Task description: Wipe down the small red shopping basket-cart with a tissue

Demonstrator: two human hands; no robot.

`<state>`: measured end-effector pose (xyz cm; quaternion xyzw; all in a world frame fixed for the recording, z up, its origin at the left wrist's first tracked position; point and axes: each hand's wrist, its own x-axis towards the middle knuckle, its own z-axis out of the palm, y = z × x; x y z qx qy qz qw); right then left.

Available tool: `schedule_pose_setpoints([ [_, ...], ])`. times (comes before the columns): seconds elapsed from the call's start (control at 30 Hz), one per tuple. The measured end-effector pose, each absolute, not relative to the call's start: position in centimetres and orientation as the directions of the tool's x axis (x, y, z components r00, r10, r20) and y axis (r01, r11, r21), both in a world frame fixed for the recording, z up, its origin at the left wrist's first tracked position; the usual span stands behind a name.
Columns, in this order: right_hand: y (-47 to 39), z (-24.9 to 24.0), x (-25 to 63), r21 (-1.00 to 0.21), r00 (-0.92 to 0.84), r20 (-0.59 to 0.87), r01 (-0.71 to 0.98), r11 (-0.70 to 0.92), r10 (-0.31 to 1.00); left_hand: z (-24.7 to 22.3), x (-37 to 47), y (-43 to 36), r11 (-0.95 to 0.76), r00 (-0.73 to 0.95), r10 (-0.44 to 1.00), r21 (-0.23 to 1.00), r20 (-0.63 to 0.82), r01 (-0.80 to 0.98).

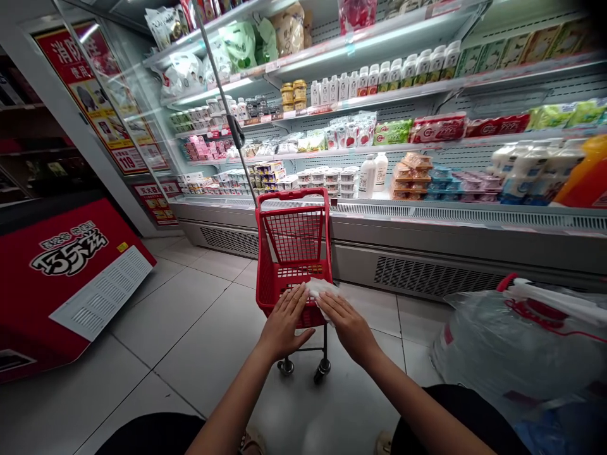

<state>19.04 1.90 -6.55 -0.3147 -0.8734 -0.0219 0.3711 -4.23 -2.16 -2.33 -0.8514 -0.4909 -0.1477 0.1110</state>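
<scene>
A small red plastic shopping cart (293,272) stands in front of me on black-and-silver wheels. My left hand (286,321) lies on the cart's near rim with its fingers stretched out flat and the thumb apart, nothing in it. Beside it, my right hand (345,322) presses a crumpled white cloth (322,287), perhaps a tissue or wipe, against the right part of the same rim. The cloth sticks out beyond my right fingertips and under them. Both hands partly hide the rim. The cart's basket shows a grid of openings.
Behind the cart runs a refrigerated display case (360,234) with shelves of yogurt cups, bottles and packs. A red chest freezer (71,278) stands at left. Near my right knee is a large clear plastic water jug (512,347) in a bag. Grey tiles (190,328) cover the floor.
</scene>
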Motion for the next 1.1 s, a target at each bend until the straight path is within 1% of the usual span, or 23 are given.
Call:
schedule_pose_setpoints([
  [0.07, 2.1, -6.5, 20.2, -0.186, -0.528, 0.659, 0.575, 0.796, 0.536, -2.1, -5.2, -2.4, -0.475, 0.46, 0.81, -0.052, 0.365, 0.878],
  [0.2, 2.7, -6.7, 21.7, -0.229, -0.445, 0.678, 0.629, 0.743, 0.585, -1.9, -7.1, -2.7, -0.328, 0.319, 0.844, -0.057, 0.432, 0.943],
  [0.3, 2.0, -6.9, 21.2, -0.222, -0.424, 0.704, 0.631, 0.743, 0.57, -2.2, -6.6, -2.8, -0.333, 0.318, 0.841, -0.044, 0.439, 0.942],
  [0.4, 0.8, -6.9, 19.2, -0.185, -0.465, 0.707, 0.606, 0.774, 0.533, -2.9, -4.9, -2.7, -0.339, 0.309, 0.831, -0.019, 0.463, 0.941],
  [0.47, 0.2, -6.7, 17.9, -0.19, -0.477, 0.711, 0.576, 0.795, 0.516, -3.2, -4.0, -2.6, -0.354, 0.317, 0.824, -0.009, 0.469, 0.935],
  [0.5, 0.0, -6.5, 17.4, -0.21, -0.469, 0.717, 0.56, 0.801, 0.516, -3.2, -3.6, -2.6, -0.364, 0.323, 0.822, -0.005, 0.469, 0.931],
  [0.57, 0.1, -6.1, 17.0, -0.288, -0.427, 0.725, 0.525, 0.801, 0.54, -3.2, -3.2, -2.7, -0.381, 0.332, 0.821, 0.012, 0.465, 0.924],
  [0.63, 0.5, -5.5, 17.4, -0.416, -0.369, 0.698, 0.49, 0.766, 0.614, -2.9, -2.9, -2.9, -0.395, 0.331, 0.828, 0.052, 0.453, 0.917],
  [0.73, 1.1, -4.4, 18.6, -0.61, -0.298, 0.613, 0.411, 0.678, 0.732, -2.1, -2.6, -3.1, -0.39, 0.283, 0.85, 0.169, 0.443, 0.905],
  [0.8, 1.4, -3.7, 19.3, -0.663, -0.294, 0.601, 0.336, 0.669, 0.743, -1.5, -2.4, -3.1, -0.374, 0.224, 0.861, 0.269, 0.457, 0.888],
  [0.87, 1.6, -3.3, 19.6, -0.638, -0.332, 0.64, 0.272, 0.72, 0.693, -0.9, -2.5, -2.8, -0.371, 0.179, 0.862, 0.35, 0.475, 0.86],
  [0.93, 1.7, -3.3, 19.7, -0.554, -0.412, 0.681, 0.25, 0.794, 0.605, -0.4, -2.7, -2.4, -0.389, 0.184, 0.859, 0.376, 0.478, 0.841],
  [1.03, 1.9, -3.9, 20.2, -0.406, -0.555, 0.673, 0.274, 0.872, 0.488, 0.2, -3.4, -2.1, -0.446, 0.286, 0.85, 0.315, 0.441, 0.838],
  [1.1, 2.1, -4.4, 20.7, -0.345, -0.606, 0.641, 0.321, 0.882, 0.472, 0.5, -3.8, -2.3, -0.494, 0.369, 0.836, 0.265, 0.406, 0.828],
])
